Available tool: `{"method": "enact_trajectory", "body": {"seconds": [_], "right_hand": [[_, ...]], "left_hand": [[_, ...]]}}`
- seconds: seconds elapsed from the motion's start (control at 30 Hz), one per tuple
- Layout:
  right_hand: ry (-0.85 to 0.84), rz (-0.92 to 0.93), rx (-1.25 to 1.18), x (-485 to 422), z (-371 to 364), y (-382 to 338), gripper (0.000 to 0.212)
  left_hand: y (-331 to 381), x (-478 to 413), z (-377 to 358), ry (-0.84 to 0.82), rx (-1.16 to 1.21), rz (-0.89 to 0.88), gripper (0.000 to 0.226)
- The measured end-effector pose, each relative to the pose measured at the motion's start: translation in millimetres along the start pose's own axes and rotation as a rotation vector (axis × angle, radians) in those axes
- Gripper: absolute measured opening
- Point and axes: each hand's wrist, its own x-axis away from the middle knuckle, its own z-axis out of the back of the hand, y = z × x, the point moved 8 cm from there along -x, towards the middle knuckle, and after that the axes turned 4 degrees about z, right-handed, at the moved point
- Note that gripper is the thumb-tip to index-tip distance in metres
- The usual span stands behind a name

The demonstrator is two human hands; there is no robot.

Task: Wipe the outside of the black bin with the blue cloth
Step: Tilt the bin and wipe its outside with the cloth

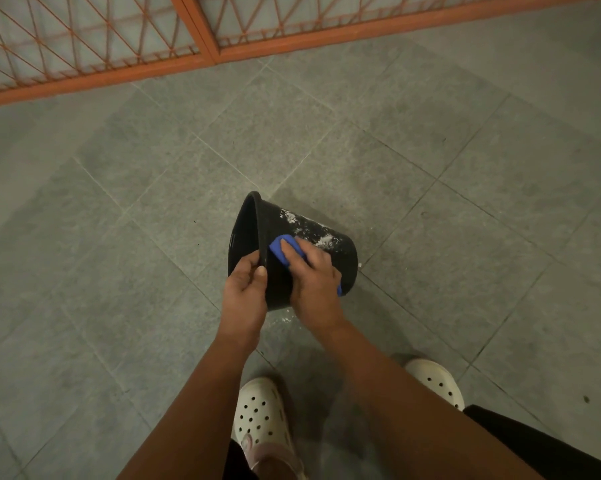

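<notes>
The black bin (340,258) is tipped on its side above the floor, its open mouth facing left and its base to the right. White powdery smears cover its upper outside wall. My left hand (245,289) grips the rim at the near side, thumb on the outside. My right hand (314,277) presses the blue cloth (279,249) flat against the bin's outer wall just right of the rim; another bit of cloth shows under the heel of the hand.
Grey floor tiles (136,237) spread all around, with white specks under the bin. An orange metal grille gate (202,46) runs across the top. My feet in white perforated clogs (261,414) stand just below the bin.
</notes>
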Motion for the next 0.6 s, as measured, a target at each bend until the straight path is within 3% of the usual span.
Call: {"method": "enact_trajectory", "body": {"seconds": [0.17, 0.4, 0.6], "right_hand": [[0.076, -0.142, -0.042, 23, -2, 17, 0.056], [0.057, 0.090, -0.115, 11, -2, -2, 0.048], [0.174, -0.144, -0.096, 19, -1, 13, 0.045]], "left_hand": [[4, -5, 0, 0.008, -0.090, 0.021, 0.029], [4, -7, -3, 0.015, -0.169, 0.018, 0.025], [5, -9, -5, -0.022, -0.177, 0.057, 0.036]]}}
